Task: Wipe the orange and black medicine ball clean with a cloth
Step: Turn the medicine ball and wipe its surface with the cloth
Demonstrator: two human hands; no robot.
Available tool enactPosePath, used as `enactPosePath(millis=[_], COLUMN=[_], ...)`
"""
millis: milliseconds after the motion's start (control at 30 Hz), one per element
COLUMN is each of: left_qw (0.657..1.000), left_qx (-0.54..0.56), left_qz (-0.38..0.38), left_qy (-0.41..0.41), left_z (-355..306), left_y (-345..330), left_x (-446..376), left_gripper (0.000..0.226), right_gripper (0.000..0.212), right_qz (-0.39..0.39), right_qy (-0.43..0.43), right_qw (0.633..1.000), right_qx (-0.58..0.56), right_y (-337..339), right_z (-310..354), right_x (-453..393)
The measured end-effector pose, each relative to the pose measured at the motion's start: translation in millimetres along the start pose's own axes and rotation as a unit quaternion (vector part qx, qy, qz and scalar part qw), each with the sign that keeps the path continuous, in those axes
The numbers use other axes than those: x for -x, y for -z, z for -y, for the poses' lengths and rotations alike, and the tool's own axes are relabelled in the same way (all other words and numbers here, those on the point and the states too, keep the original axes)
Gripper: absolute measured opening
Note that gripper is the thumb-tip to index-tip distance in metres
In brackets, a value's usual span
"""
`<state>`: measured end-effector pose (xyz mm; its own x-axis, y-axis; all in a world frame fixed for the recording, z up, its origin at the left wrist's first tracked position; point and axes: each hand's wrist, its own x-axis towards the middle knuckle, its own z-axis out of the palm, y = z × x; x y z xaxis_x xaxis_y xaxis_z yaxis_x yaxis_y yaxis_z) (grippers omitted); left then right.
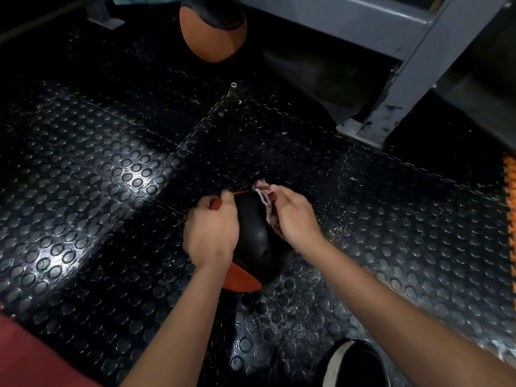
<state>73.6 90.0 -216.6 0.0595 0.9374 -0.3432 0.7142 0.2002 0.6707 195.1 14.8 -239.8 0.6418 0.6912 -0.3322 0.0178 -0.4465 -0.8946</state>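
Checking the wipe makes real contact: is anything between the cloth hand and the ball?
Only the cloth itself. The right hand presses it on the medicine ball; the left hand steadies the ball's other side.

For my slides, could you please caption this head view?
Left hand steadies the medicine ball while right hand presses a cloth against it.
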Motion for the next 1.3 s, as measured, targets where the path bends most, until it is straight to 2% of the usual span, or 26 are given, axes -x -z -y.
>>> enactPosePath(millis=[67,100,200,267,367,433,533,633,667,733,800,900,1000,1133,1300], left_qw=[1.0,1.0,1.0,1.0,1.0,1.0,0.999,0.997,0.997,0.998,0.998,0.997,0.996,0.994,0.99], left_qx=[0.006,0.01,0.017,0.019,0.023,0.028,0.051,0.07,0.07,0.065,0.065,0.074,0.088,0.103,0.127], left_qz=[0.008,0.011,0.013,0.011,0.007,0.009,0.007,0.01,0.012,0.016,0.016,0.014,0.013,0.007,0.006], left_qy=[0.0,0.0,-0.005,-0.008,-0.002,0.006,0.016,0.021,0.02,0.019,0.018,0.017,0.027,0.046,0.064], left_z=[2,3,6,4,2,1,2,1,1,1,2,0,0,2,7], left_y=[2,3,3,2,4,7,12,14,14,14,14,15,16,19,21], left_x=[-1,-1,-1,1,0,-1,-1,0,0,-2,-2,2,4,4,0], left_gripper=[0.05,0.05,0.051,0.051,0.049,0.046,0.043,0.04,0.041,0.041,0.041,0.04,0.037,0.038,0.036], right_gripper=[0.031,0.034,0.041,0.044,0.039,0.033,0.033,0.032,0.032,0.032,0.035,0.046,0.041,0.034,0.032], right_qz=[0.021,0.029,0.022,0.051,0.065,0.044,0.002,-0.007,0.001,0.017,0.036,0.084,0.077,-0.002,0.016], right_qy=[0.046,0.042,-0.08,-0.168,-0.216,-0.167,-0.03,0.119,0.139,0.089,-0.025,-0.161,-0.208,-0.096,0.135], right_qw=[0.999,0.998,0.994,0.982,0.972,0.982,0.998,0.992,0.99,0.996,0.996,0.983,0.975,0.995,0.99], right_qx=[0.001,-0.024,-0.067,-0.064,-0.067,-0.07,-0.061,0.034,0.041,-0.026,-0.083,-0.013,-0.027,-0.033,0.035], right_y=[-5,-5,4,13,13,8,-3,-12,-12,-9,0,13,10,-2,-5], right_z=[-4,-8,-10,-13,-13,-11,0,1,-3,-6,-14,-24,-31,-19,-5], right_x=[4,3,1,4,2,-1,4,10,8,3,-3,-4,-6,-5,19])
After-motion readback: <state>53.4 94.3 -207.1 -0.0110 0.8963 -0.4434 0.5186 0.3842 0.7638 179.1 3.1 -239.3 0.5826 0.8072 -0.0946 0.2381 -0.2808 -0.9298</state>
